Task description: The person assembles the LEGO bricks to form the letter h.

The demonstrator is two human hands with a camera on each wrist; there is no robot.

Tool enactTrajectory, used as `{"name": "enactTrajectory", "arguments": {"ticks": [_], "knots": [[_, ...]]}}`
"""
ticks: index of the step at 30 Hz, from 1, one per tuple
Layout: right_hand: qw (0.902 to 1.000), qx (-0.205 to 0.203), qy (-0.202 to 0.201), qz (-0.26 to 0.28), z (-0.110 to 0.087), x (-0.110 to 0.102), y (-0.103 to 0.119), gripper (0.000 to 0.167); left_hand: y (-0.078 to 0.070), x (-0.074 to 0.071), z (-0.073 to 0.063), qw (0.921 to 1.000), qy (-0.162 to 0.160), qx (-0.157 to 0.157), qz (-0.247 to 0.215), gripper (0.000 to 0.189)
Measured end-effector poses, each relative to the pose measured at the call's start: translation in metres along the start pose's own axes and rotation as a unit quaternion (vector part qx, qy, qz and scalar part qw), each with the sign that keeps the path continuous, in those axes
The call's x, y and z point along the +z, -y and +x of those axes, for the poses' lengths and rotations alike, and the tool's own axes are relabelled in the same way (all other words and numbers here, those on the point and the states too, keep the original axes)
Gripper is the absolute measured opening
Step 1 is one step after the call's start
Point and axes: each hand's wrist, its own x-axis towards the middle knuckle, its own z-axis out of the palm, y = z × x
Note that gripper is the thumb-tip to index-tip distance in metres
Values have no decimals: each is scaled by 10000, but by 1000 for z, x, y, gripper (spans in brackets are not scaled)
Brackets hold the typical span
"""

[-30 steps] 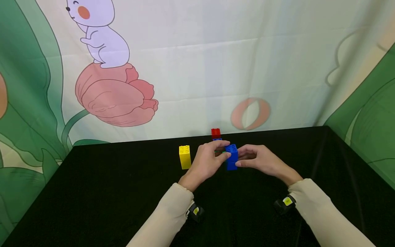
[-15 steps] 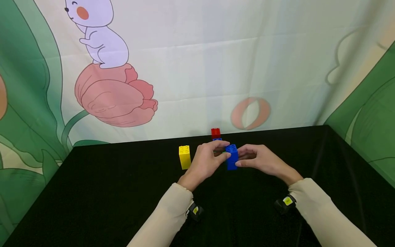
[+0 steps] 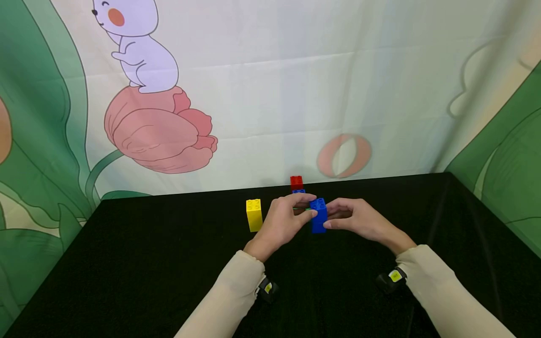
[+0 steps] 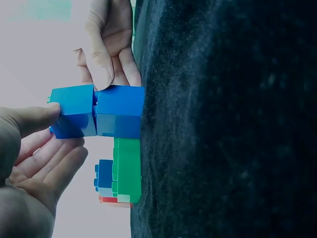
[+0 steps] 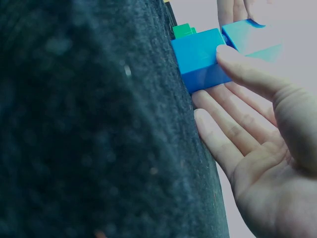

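Note:
Two blue toy building bricks stand one above the other on the black tabletop, between the hands. My left hand (image 3: 279,225) pinches the upper blue brick (image 3: 320,212), thumb on its near side. Low on the right, my right hand (image 3: 361,219) holds the lower blue brick (image 3: 319,228) between thumb and fingers. The left wrist view shows a narrow gap with studs between the upper brick (image 4: 74,111) and the lower brick (image 4: 120,119). Behind them a green brick (image 4: 129,168) lies low, mostly hidden by my left hand in the head view.
A yellow brick block (image 3: 254,218) stands upright left of my left hand. Farther back are a red brick (image 3: 296,182) and a small blue brick (image 3: 298,191), partly hidden. The black-covered table (image 3: 169,263) ends at a printed curtain (image 3: 262,103).

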Motion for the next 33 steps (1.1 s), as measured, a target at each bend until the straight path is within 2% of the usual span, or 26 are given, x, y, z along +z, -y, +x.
{"name": "enactTrajectory", "arguments": {"ticks": [6, 14, 33], "knots": [[10000, -48, -22, -49, 1, 0, -2, 44, -1, 0, 0, 9999, 19, 65, 131, 34], [9999, -49, -18, -91, 1, -1, -2, 43, 2, 0, 1, 10000, 24, 21, 23, 34], [9999, -100, 64, -8, 0, 0, -2, 44, 1, -1, 2, 9998, 124, 8, 123, 34]]}}
